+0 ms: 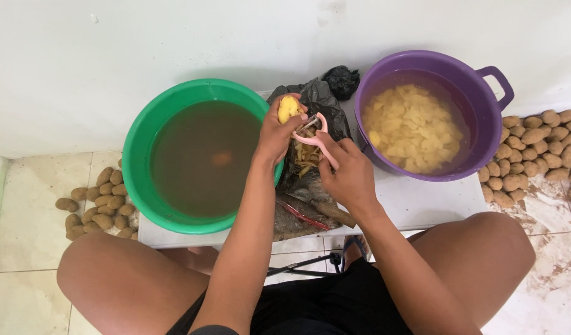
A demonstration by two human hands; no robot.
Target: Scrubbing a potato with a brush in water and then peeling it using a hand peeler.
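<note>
Over the middle of the low white table, between the two tubs, I see both hands at work on one potato. My left hand has its grip closed around the potato's lower half, holding it upright above a dark plastic bag. The potato is small and oval; the part that shows above the fingers is peeled, pale yellow and smooth, with a faint brownish patch near the top. My right hand is wrapped firmly round the handle of a pink peeler, whose head sits just beside the potato, right against the left thumb.

Under the hands, a heap of thin yellow-brown peelings lies on the bag. Near to me on the table rests a knife with a brown handle, with something red and thin beside it.

To the left stands a green tub of murky brown water. To the right a purple tub holds water and many peeled, pale yellow potato pieces. On the tiled floor, unpeeled brown potatoes lie in a small pile at the left and a larger pile at the far right.
</note>
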